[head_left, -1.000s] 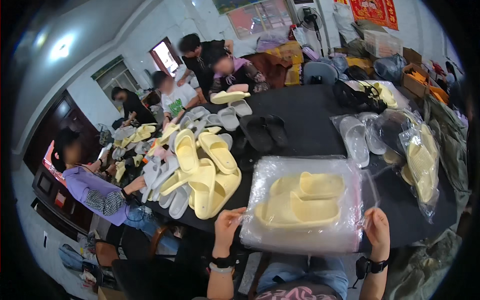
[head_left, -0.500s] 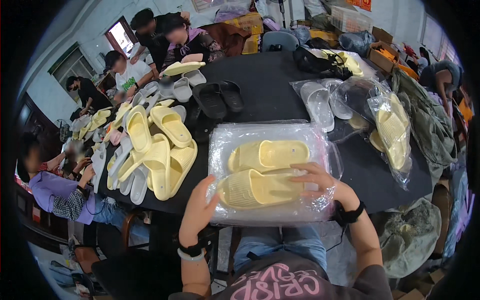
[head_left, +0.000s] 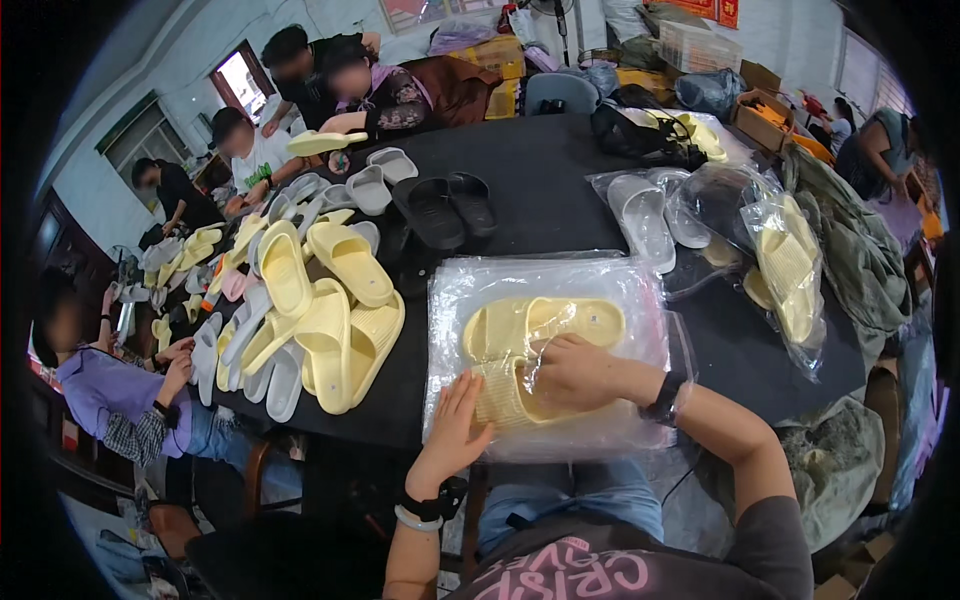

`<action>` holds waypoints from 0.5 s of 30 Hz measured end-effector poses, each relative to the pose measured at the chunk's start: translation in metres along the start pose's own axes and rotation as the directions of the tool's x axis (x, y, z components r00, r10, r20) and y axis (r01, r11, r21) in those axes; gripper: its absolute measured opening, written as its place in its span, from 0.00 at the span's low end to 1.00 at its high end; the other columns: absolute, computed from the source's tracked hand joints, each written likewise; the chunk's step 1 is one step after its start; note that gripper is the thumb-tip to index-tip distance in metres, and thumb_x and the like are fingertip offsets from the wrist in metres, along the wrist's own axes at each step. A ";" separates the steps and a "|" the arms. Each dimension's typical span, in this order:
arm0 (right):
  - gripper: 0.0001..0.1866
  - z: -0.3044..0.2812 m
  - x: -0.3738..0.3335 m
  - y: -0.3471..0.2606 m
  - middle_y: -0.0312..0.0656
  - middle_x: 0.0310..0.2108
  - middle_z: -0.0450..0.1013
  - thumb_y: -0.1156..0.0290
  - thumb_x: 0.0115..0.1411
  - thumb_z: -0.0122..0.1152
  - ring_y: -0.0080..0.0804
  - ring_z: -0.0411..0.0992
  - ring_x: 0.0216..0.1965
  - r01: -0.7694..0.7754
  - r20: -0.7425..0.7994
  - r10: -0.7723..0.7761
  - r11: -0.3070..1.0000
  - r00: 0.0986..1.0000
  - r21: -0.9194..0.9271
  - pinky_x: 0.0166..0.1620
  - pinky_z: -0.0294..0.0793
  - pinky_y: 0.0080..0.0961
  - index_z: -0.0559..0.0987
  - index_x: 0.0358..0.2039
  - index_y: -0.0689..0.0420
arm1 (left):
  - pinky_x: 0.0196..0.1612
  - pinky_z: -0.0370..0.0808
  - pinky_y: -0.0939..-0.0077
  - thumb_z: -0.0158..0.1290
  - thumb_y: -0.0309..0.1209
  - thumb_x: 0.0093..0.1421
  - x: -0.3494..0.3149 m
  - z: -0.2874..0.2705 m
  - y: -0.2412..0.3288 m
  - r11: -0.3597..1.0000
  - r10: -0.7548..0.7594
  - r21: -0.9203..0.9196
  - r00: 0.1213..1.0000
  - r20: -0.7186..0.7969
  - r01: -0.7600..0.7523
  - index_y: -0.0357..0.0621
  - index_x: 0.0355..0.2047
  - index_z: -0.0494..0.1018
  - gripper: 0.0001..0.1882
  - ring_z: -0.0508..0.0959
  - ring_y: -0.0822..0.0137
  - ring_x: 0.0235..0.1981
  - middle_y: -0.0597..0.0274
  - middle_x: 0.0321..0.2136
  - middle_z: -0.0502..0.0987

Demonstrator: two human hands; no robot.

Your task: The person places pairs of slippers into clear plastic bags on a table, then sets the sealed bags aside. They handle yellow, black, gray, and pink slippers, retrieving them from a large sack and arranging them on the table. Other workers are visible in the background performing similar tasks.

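Two yellow slippers, the far one (head_left: 580, 318) and the near one (head_left: 505, 400), lie side by side on a stack of clear plastic bags (head_left: 450, 290) in front of me. Shiny film shows around them, and its edge lies by my right wrist. My right hand (head_left: 580, 375) has its fingers bunched at the near slipper's strap opening, partly hiding that slipper; the fingertips are hidden. My left hand (head_left: 455, 435) rests at the near slipper's toe end, fingers stretched out against slipper and film.
A heap of yellow and grey slippers (head_left: 325, 330) covers the left of the black table (head_left: 540, 190). Black slippers (head_left: 430, 210) stand behind it. Bagged grey slippers (head_left: 640, 220) and bagged yellow slippers (head_left: 785, 260) lie to the right. Several people work along the left and far sides.
My right hand has moved left from the near slipper's heel to its strap, and its fingers have bunched. My left hand has shifted right onto the toe end.
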State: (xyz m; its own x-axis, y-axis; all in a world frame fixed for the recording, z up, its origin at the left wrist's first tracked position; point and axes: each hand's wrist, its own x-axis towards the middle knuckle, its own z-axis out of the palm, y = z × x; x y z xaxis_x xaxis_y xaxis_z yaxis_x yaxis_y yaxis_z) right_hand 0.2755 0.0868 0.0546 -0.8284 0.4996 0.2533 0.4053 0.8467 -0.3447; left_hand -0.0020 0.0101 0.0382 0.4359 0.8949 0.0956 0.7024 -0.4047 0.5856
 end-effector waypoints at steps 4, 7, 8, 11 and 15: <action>0.18 0.000 0.001 0.009 0.46 0.45 0.68 0.65 0.57 0.56 0.45 0.66 0.52 0.029 -0.063 -0.034 0.997 0.997 -0.077 0.59 0.61 0.43 0.77 0.48 0.51 | 0.70 0.39 0.54 0.55 0.31 0.57 -0.003 -0.007 0.006 1.000 -0.005 -0.003 0.998 -0.069 0.005 0.38 0.67 0.49 0.41 0.48 0.52 0.70 0.44 0.67 0.51; 0.19 -0.024 0.010 0.008 0.46 0.45 0.68 0.65 0.57 0.54 0.44 0.65 0.53 0.068 -0.126 -0.074 0.996 0.989 -0.050 0.61 0.58 0.44 0.76 0.50 0.51 | 0.70 0.39 0.53 0.55 0.31 0.54 -0.001 -0.011 0.011 0.997 0.009 0.076 0.988 -0.155 0.003 0.37 0.67 0.49 0.43 0.48 0.51 0.70 0.45 0.67 0.51; 0.20 -0.031 0.014 0.005 0.45 0.46 0.68 0.65 0.57 0.54 0.44 0.65 0.53 0.072 -0.136 -0.074 0.997 0.988 -0.021 0.62 0.58 0.44 0.76 0.51 0.51 | 0.70 0.40 0.52 0.54 0.31 0.53 0.002 -0.012 0.013 0.995 0.021 0.101 0.984 -0.175 -0.003 0.36 0.67 0.49 0.43 0.48 0.50 0.70 0.45 0.67 0.52; 0.19 -0.013 0.017 0.021 0.45 0.47 0.68 0.64 0.59 0.53 0.44 0.66 0.52 0.073 -0.068 -0.069 0.995 0.995 0.070 0.61 0.58 0.45 0.76 0.52 0.51 | 0.70 0.41 0.51 0.53 0.32 0.51 0.008 -0.001 0.006 0.992 0.004 0.125 0.989 -0.148 0.014 0.33 0.67 0.48 0.44 0.49 0.48 0.69 0.42 0.67 0.52; 0.19 0.010 0.013 0.028 0.45 0.47 0.68 0.62 0.62 0.50 0.44 0.66 0.52 -0.015 0.049 0.014 1.000 0.999 0.019 0.60 0.58 0.46 0.74 0.54 0.50 | 0.70 0.42 0.53 0.54 0.36 0.53 0.014 0.022 -0.013 0.983 -0.036 0.176 0.991 -0.130 0.058 0.28 0.66 0.45 0.46 0.50 0.45 0.69 0.37 0.65 0.52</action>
State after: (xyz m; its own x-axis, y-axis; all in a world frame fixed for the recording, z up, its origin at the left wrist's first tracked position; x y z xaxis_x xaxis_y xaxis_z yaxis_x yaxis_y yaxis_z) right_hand 0.2719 0.1148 0.0391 -0.8407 0.5019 0.2034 0.4104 0.8355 -0.3654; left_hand 0.0075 0.0236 0.0142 0.3338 0.9256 0.1785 0.8146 -0.3786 0.4395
